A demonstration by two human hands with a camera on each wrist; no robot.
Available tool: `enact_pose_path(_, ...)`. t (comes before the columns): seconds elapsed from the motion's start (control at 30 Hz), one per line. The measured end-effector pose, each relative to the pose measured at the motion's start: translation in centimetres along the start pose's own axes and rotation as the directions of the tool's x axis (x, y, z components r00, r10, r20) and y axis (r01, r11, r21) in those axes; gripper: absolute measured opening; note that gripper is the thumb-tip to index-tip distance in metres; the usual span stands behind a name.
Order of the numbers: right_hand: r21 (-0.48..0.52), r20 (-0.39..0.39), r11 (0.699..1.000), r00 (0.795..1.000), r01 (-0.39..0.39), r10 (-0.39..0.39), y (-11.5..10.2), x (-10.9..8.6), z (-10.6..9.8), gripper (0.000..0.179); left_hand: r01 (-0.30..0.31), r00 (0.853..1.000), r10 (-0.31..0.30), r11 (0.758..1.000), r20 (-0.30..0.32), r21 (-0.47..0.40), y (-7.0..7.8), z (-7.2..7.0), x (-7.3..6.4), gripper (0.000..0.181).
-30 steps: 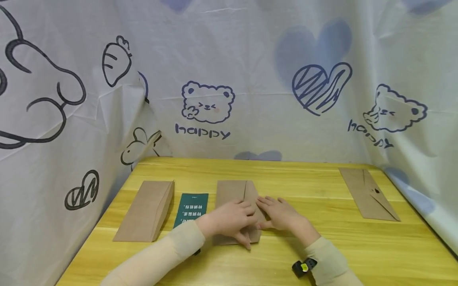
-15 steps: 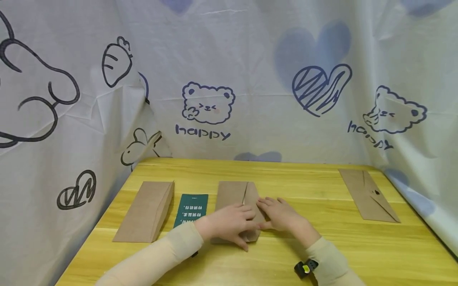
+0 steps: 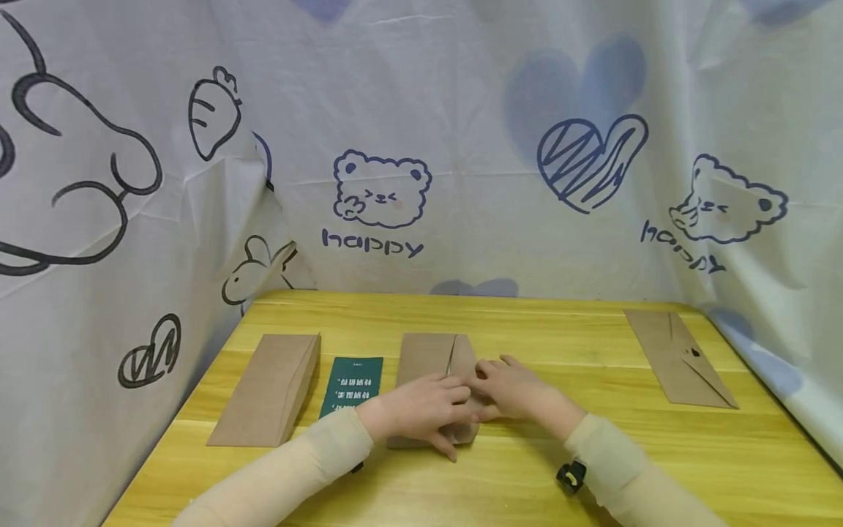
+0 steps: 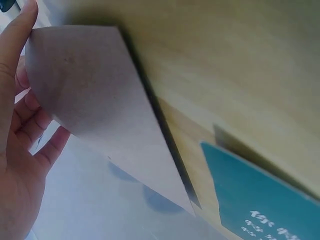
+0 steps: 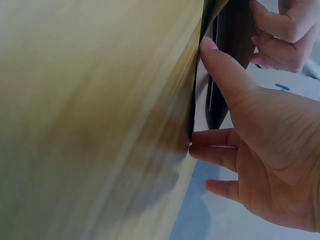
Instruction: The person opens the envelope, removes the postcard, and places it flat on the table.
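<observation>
A brown paper envelope (image 3: 428, 348) lies in the middle of the table, its seam facing up. My left hand (image 3: 421, 408) rests across its lower half, thumb spread toward the near end. In the left wrist view, the envelope's bulging side (image 4: 95, 95) meets the fingers of that hand (image 4: 20, 130). My right hand (image 3: 514, 391) holds the envelope's right edge, its fingertips close to the left fingertips. In the right wrist view, thumb and fingers of the right hand (image 5: 270, 135) are at that edge, with a dark gap beside it; one finger is hidden.
Left of the middle envelope lie a green card (image 3: 351, 384) with white print and another brown envelope (image 3: 263, 388). A third brown envelope (image 3: 678, 359) with a small dark mark lies at the far right. White printed cloth (image 3: 461, 146) walls in the wooden table (image 3: 560, 322).
My right hand's fingers have bent and shifted slightly left over the envelope's edge, and its wrist has turned. My left hand has barely moved. The other envelopes and the card stay put.
</observation>
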State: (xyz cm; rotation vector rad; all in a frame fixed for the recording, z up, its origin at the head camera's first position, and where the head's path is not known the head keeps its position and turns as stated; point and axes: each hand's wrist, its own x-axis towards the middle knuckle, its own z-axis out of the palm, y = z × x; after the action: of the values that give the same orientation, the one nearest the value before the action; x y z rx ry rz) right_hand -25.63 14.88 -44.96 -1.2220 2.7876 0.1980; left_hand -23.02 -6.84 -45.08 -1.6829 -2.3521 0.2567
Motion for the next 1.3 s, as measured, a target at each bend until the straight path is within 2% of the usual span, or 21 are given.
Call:
enact_pose_path(0.1,-0.045,0.02,0.999,1.0,0.018,-0.017,0.0,0.1,-0.3,0.067,-0.001,1.0,0.001,1.0,0.004,-0.015,0.0,-0.1,0.0,0.071)
enact_pose_path(0.27,-0.136,0.02,0.988,0.998,0.069,-0.067,0.0,0.3,-0.4,0.073,-0.008,1.0,0.008,0.999,0.019,-0.032,0.0,0.0,-0.1,0.073)
enact_pose_path(0.47,-0.167,0.026,0.976,0.99,0.142,-0.14,0.4,0.8,-0.1,0.076,-0.015,0.999,0.017,0.997,0.031,-0.071,0.0,-0.2,0.0,0.073)
enact_pose_path(0.57,-0.161,0.043,0.972,0.985,0.172,-0.168,0.5,1.0,-0.1,0.075,-0.029,0.999,0.031,0.996,0.033,-0.08,0.0,-0.2,0.0,0.07)
enact_pose_path(0.67,-0.11,0.069,0.975,0.98,0.192,-0.185,0.5,1.2,-0.2,0.072,-0.037,0.999,0.04,0.997,0.031,-0.074,0.1,-0.2,0.0,0.067)
enact_pose_path(0.8,-0.047,0.107,0.979,0.976,0.196,-0.19,0.5,1.4,-0.4,0.067,-0.041,0.999,0.041,0.998,0.015,-0.045,0.2,-0.2,-0.1,0.062)
enact_pose_path(0.93,-0.037,0.118,0.978,0.972,0.207,-0.202,0.4,1.4,-0.6,0.065,-0.038,0.999,0.038,0.999,-0.002,-0.039,0.2,-0.2,-0.3,0.057)
enact_pose_path(1.07,-0.039,0.099,0.976,0.972,0.216,-0.211,0.3,1.1,-0.6,0.064,-0.038,0.999,0.038,0.998,-0.009,-0.04,0.3,-0.2,-0.4,0.056)
enact_pose_path(1.3,-0.016,0.018,0.979,0.979,0.204,-0.204,0.5,0.6,-0.1,0.069,-0.034,0.999,0.034,0.999,-0.017,-0.042,0.3,-0.1,-0.3,0.056)
